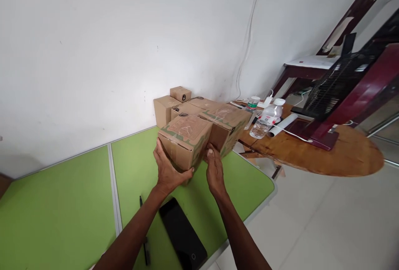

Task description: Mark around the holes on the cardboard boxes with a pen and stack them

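Brown cardboard fills our left hand [168,173]: we grasp the front box [188,132], fingers along its left side, thumb at its lower front edge. Our right hand [215,172] is curled just beside its right side; we cannot tell whether it grips. Beyond our grip stand more boxes [229,115]; nearer us, a black device [182,232] lies on the green table [62,203].

White wall [93,53] backs the green two-panel bench [62,203]; rounded wooden side table [358,153] stands at right, pale tiled floor [336,211] below.
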A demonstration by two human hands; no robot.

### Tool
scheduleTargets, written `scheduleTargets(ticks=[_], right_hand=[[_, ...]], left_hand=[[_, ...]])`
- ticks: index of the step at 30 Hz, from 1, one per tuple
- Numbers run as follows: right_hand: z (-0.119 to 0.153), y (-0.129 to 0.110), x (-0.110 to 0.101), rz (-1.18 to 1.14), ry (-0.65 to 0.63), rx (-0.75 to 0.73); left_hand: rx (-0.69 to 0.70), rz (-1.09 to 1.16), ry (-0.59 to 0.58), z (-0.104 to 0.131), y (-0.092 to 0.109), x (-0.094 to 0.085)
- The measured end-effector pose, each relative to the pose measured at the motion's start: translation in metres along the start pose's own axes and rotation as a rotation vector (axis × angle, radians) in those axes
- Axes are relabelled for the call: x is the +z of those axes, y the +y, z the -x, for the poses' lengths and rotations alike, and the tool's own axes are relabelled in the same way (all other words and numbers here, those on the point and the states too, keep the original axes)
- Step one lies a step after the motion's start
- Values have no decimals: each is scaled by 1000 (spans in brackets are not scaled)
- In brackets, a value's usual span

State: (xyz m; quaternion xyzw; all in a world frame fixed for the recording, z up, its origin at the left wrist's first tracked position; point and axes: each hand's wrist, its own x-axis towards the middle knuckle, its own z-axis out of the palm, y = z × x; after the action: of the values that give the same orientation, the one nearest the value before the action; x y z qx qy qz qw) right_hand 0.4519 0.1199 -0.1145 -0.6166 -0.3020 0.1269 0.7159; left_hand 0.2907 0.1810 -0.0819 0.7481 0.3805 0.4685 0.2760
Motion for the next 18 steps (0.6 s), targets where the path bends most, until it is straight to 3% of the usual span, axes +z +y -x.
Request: scheduleTargets(ticks=[4,9,13,18], right_hand=[[2,-7,-6,-59,-21,78],[10,-35,-6,-233,-210,240],[36,-69,30,-453,-445,315],[99,-102,90,-654,-590,371]], left_hand=[[35,50,28,-3,12,-25],[-35,239,10,-9,39,-98],[-49,298,101,-3,61,-160],[-21,212,235,40,69,-219]])
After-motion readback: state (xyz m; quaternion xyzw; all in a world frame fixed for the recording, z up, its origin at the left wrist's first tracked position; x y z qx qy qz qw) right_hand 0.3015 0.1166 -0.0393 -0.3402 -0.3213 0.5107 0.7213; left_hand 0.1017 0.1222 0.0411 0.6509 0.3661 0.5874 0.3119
